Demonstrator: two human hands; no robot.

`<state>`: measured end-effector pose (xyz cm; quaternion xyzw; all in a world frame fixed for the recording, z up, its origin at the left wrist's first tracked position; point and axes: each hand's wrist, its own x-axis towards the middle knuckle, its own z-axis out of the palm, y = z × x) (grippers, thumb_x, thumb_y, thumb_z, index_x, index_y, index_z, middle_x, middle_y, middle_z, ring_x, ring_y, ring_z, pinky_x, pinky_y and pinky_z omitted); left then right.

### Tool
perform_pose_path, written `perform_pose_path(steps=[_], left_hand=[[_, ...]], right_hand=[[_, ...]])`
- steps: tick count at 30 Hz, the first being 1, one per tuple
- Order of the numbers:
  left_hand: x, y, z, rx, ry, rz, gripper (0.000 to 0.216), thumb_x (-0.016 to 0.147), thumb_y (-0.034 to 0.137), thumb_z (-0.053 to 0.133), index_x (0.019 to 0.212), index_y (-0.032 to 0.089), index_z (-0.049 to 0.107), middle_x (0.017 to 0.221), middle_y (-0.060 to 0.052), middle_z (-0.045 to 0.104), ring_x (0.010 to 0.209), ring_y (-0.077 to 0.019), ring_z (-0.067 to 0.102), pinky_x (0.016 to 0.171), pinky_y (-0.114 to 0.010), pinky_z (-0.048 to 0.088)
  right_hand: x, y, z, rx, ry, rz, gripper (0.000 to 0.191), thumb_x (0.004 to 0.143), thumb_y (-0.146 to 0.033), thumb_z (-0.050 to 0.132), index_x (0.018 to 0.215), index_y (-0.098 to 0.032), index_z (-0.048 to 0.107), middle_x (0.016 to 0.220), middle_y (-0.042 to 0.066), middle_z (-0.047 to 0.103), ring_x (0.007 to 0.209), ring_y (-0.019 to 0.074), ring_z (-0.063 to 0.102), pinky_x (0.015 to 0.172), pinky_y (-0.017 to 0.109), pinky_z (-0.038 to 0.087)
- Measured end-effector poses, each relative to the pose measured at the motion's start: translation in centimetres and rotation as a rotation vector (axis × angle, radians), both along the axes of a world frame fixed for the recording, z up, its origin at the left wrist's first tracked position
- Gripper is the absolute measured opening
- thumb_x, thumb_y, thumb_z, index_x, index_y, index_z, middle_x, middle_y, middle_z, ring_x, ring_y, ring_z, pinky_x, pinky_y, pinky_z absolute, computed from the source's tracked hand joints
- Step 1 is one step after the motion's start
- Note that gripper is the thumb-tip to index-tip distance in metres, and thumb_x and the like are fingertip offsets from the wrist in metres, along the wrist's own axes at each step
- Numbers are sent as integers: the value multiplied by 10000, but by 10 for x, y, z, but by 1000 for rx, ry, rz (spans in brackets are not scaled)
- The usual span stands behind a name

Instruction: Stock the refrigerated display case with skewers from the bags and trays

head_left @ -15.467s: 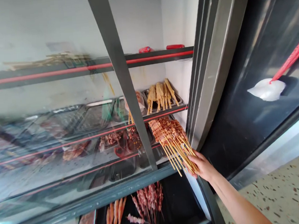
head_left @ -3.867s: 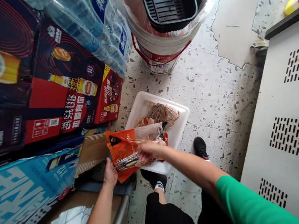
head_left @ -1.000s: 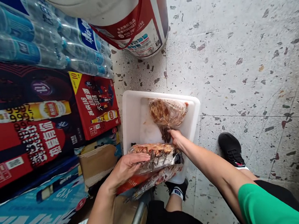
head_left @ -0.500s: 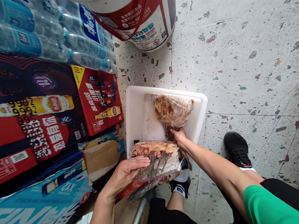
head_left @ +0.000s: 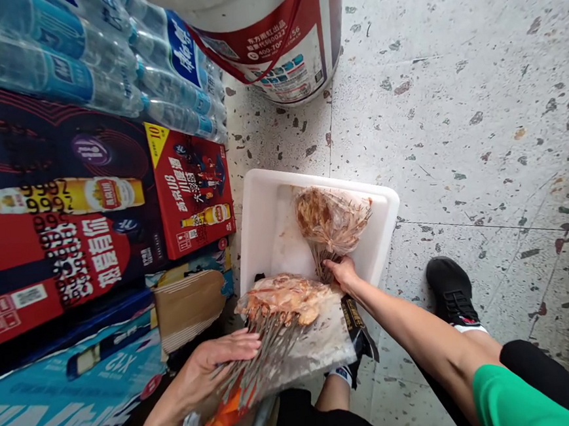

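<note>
The work looks about half done: one bundle [head_left: 331, 219] of meat skewers in clear wrap already lies in the white tub [head_left: 264, 201] on the floor [head_left: 455, 127], toward its far right corner. A second lot sits in an opened packet [head_left: 298, 333] that is not yet in the tub. This packet hangs over the tub's near edge, with the meat ends pointing to the tub and the sticks fanning back toward the person. The rest of the tub's bottom is bare, so the second lot seems to be what is left to deal with.

The left hand [head_left: 212, 366] lies on top of the packet with its fingers stretched nearly straight across the sticks, pressing on them rather than curled round them. The thumb is hidden underneath, so I cannot tell if it pinches. The right hand [head_left: 342, 273] reaches into the tub at its near right side and is closed around the stick ends of the bundle, which spread up and away from the grip.

Beside the tub on the left stand printed beer cartons [head_left: 68, 223] with packs of water bottles [head_left: 105, 63] on top, and a bucket [head_left: 275, 36] stands just beyond it. A black shoe [head_left: 451, 288] rests on the floor to the right of the tub
</note>
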<state>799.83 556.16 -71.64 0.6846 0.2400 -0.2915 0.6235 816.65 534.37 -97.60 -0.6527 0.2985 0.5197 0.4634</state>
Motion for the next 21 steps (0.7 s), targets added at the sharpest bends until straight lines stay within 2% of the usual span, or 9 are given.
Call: perform_pose_path(steps=[3, 7, 11, 16, 21], left_hand=[[-12, 11, -2, -6, 3, 63, 359, 943, 571, 555, 1102, 335, 775, 1094, -102, 756, 1102, -280, 704, 1085, -514, 489], [-7, 18, -8, -30, 57, 138, 332, 903, 587, 613, 1035, 341, 794, 1029, -100, 770, 1051, -289, 724, 1049, -506, 522], [-1, -4, -10, -116, 45, 89, 330, 951, 535, 568, 1035, 313, 797, 1034, -113, 769, 1086, -276, 712, 1057, -477, 523], [-23, -40, -2, 41, -55, 122, 267, 992, 348, 534, 1099, 317, 778, 1088, -91, 761, 1081, -248, 714, 1027, -442, 556], [-38, -58, 12, 92, -151, 72, 324, 978, 222, 543, 1205, 362, 727, 1122, -52, 753, 1098, -222, 704, 1023, -374, 558]], right_hand=[[-15, -9, 5, 30, -18, 4, 316, 609, -204, 750, 912, -141, 687, 1059, 127, 761, 997, 258, 715, 923, 378, 563], [-26, -16, -2, 77, 4, 26, 346, 586, -211, 753, 918, -134, 690, 1056, 121, 762, 1001, 265, 710, 948, 395, 549], [-25, -11, -16, 39, 37, -4, 377, 616, -226, 754, 970, -136, 659, 1047, 107, 753, 960, 234, 707, 894, 374, 565], [-26, -3, -24, 53, 96, -14, 402, 671, -307, 764, 1013, -144, 630, 925, 96, 748, 812, 228, 710, 735, 369, 593], [-32, -2, -28, 87, 71, -59, 446, 624, -355, 790, 984, -142, 637, 983, 109, 745, 881, 242, 705, 782, 368, 590]])
